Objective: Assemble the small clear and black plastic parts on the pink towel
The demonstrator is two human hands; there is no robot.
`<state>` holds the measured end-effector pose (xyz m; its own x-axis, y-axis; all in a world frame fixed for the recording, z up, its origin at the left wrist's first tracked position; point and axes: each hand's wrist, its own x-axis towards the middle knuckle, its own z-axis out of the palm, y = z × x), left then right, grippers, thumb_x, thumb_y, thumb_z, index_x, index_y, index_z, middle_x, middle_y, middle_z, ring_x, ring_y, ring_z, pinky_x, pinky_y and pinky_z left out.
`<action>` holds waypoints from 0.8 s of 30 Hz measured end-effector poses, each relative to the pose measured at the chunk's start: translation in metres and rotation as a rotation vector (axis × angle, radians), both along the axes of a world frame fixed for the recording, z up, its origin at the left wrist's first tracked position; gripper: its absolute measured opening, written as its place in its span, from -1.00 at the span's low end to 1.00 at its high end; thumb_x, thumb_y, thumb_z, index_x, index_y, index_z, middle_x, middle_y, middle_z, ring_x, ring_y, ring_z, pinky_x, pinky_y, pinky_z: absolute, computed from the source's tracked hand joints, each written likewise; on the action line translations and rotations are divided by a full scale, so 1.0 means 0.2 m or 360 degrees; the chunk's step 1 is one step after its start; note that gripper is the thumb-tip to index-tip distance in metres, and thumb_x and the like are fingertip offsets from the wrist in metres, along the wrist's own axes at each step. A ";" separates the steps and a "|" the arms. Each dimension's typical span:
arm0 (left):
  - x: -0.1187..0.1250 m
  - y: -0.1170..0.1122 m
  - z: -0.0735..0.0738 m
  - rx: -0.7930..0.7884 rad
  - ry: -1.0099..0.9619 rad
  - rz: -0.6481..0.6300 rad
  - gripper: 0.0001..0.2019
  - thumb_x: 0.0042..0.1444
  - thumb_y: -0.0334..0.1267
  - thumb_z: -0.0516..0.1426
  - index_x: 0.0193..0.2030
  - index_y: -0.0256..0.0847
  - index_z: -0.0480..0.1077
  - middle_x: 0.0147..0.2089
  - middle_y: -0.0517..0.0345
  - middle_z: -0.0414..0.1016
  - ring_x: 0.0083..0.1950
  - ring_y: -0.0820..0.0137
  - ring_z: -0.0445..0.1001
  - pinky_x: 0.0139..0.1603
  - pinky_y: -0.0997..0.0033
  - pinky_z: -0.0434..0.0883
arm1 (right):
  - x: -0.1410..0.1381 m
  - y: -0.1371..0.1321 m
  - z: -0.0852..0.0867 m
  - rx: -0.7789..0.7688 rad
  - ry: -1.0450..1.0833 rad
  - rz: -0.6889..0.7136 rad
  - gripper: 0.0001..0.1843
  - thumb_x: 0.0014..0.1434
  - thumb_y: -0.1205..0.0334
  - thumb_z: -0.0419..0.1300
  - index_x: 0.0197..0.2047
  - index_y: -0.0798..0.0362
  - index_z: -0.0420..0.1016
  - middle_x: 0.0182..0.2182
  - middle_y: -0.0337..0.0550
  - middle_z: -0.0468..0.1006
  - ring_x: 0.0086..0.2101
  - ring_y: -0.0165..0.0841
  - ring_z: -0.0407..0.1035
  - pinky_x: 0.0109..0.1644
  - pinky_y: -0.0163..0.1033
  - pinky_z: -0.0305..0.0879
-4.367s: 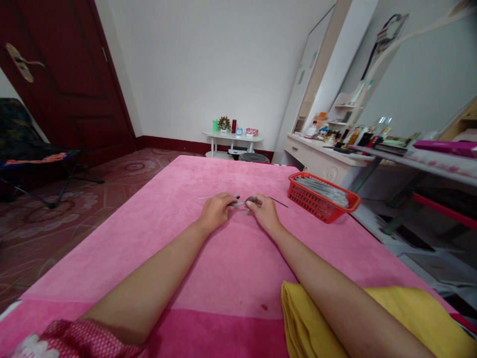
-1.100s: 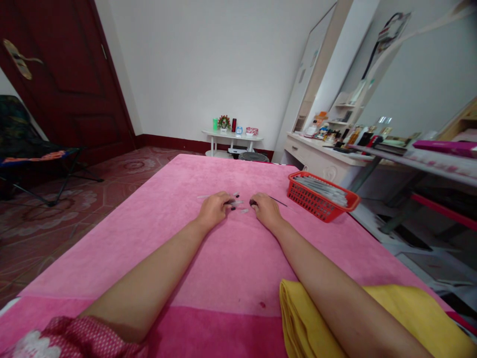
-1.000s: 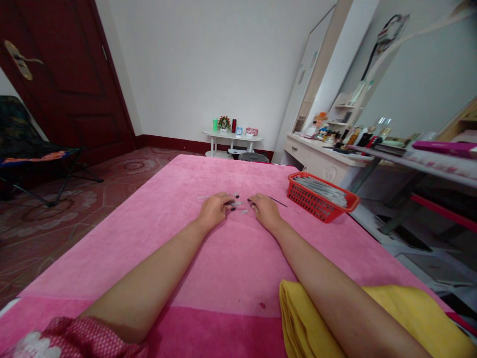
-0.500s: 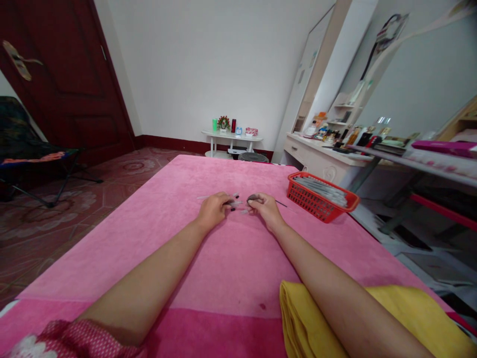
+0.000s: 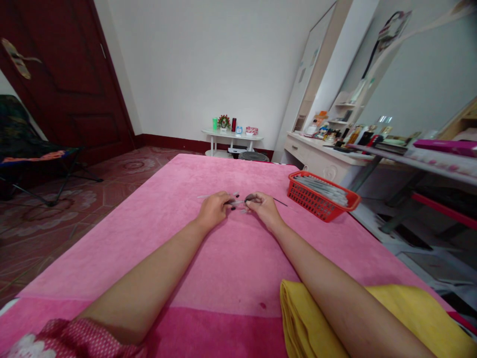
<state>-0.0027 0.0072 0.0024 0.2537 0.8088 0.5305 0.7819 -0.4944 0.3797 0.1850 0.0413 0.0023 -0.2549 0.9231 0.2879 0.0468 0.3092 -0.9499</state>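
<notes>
Both my arms reach out over a pink towel (image 5: 223,258) spread on a table. My left hand (image 5: 213,209) is closed in a pinch on thin pale sticks with dark tips (image 5: 235,202). Close to its right, my right hand (image 5: 264,206) is closed on a small grey piece (image 5: 249,197), and a thin dark stick (image 5: 280,202) pokes out past it to the right. The two hands nearly meet over the small parts, which are too small to name.
A red plastic basket (image 5: 323,200) holding several grey sticks stands at the right of the towel. A folded yellow cloth (image 5: 298,318) lies under my right forearm. Beyond the table are a dressing table (image 5: 320,154), a small white table (image 5: 231,137), a dark door (image 5: 63,74) and a folding chair (image 5: 26,154).
My right hand has lifted from the towel with a small grey piece pinched in it and moved a little left, close to the left hand. The left hand has stayed put.
</notes>
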 end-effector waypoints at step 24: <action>0.00 0.00 -0.01 0.0014 -0.0008 0.0022 -0.77 0.00 -0.43 0.10 -0.21 -0.18 0.48 -0.24 0.10 0.48 -0.25 0.38 0.42 -0.28 0.45 0.31 | -0.01 -0.01 0.01 0.0039 -0.0044 -0.0019 -0.82 -0.14 0.25 0.21 -0.39 0.11 0.43 -0.53 -0.21 0.49 -0.53 -0.39 0.39 -0.42 -0.28 0.35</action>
